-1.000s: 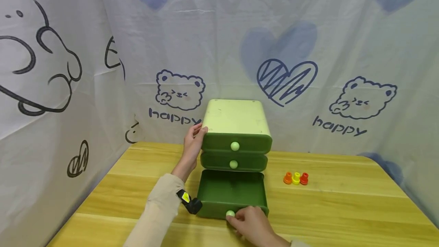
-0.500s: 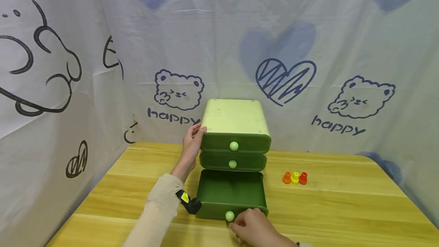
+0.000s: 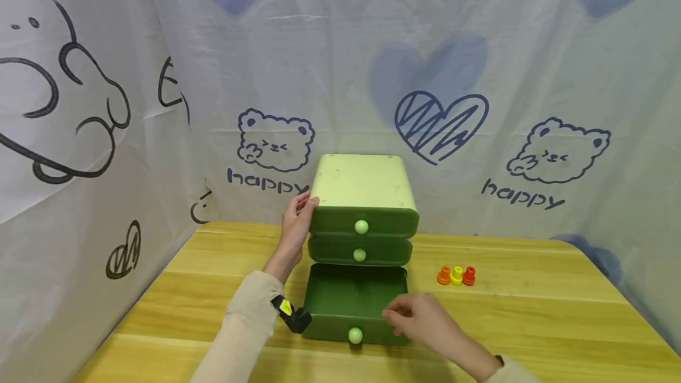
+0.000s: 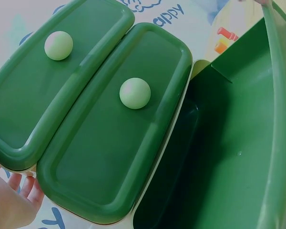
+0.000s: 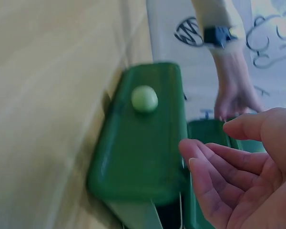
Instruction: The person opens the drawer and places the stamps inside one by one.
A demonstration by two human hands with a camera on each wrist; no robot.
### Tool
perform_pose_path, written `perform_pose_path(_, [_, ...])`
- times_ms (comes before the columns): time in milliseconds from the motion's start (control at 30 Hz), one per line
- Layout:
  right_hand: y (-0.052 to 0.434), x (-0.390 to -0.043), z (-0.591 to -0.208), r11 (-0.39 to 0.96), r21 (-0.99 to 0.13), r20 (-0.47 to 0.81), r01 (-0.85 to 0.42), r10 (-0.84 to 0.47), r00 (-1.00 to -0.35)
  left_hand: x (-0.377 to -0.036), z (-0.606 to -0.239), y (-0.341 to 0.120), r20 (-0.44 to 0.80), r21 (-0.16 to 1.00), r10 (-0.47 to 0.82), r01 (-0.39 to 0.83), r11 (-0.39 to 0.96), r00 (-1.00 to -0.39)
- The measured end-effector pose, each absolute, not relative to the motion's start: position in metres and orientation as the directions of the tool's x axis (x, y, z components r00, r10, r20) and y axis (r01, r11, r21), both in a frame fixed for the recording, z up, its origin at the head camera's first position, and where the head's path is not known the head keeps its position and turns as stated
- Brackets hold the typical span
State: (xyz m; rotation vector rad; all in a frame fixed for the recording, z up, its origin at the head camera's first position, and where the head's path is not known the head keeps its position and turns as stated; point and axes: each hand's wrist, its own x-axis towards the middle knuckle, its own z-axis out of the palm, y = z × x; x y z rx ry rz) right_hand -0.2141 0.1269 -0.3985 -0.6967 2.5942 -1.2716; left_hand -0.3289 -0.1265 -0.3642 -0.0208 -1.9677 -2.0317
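Note:
A small drawer cabinet [image 3: 362,181] with a pale yellow-green top and green fronts stands on the table. My left hand [image 3: 296,222] rests against its upper left side, fingers along the wall and thumb at the front corner. In the left wrist view, fingers [image 4: 27,187] touch the cabinet's side beside the upper drawers. The bottom drawer [image 3: 324,327] is pulled out and bare inside, with a round light-green knob [image 3: 355,336]. My right hand [image 3: 422,321] is over the drawer's front right corner, off the knob. Its fingers are loosely bent and hold nothing in the right wrist view.
Three small cone-shaped pieces, orange [image 3: 444,275], yellow [image 3: 456,275] and red [image 3: 469,276], stand in a row on the wooden table [image 3: 532,300], right of the cabinet. A printed curtain [image 3: 362,75] hangs behind and to the left.
My right hand has let go of the bottom drawer's knob and moved up and to the right. The drawer stays pulled out, and my left hand remains at the cabinet's side.

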Motion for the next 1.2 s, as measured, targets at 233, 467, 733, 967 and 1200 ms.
perform_pose_path(233, [0.147, -0.23, -0.39, 0.568, -0.778, 0.056, -0.268, -0.363, -0.93, -0.328, -0.363, -0.127, 0.228, 0.972, -0.215, 0.234, -0.004, -0.95])
perform_pose_path(467, [0.166, -0.246, -0.395, 0.609, -0.758, 0.102, -0.234, -0.243, -0.965, -0.328, -0.363, -0.127, 0.225, 0.973, -0.216, 0.231, -0.002, -0.95])
perform_pose_path(733, [0.197, -0.264, -0.404, 0.645, -0.726, 0.146, -0.241, -0.198, -0.969, -0.328, -0.363, -0.126, 0.226, 0.973, -0.211, 0.231, -0.001, -0.951])
perform_pose_path(967, [0.219, -0.279, -0.412, 0.693, -0.668, 0.233, -0.272, -0.152, -0.96, -0.327, -0.363, -0.127, 0.218, 0.975, -0.212, 0.224, -0.003, -0.953])
perform_pose_path(1200, [0.241, -0.295, -0.424, 0.733, -0.619, 0.32, -0.283, -0.094, -0.943, -0.326, -0.362, -0.126, 0.211, 0.976, -0.208, 0.218, -0.008, -0.955])
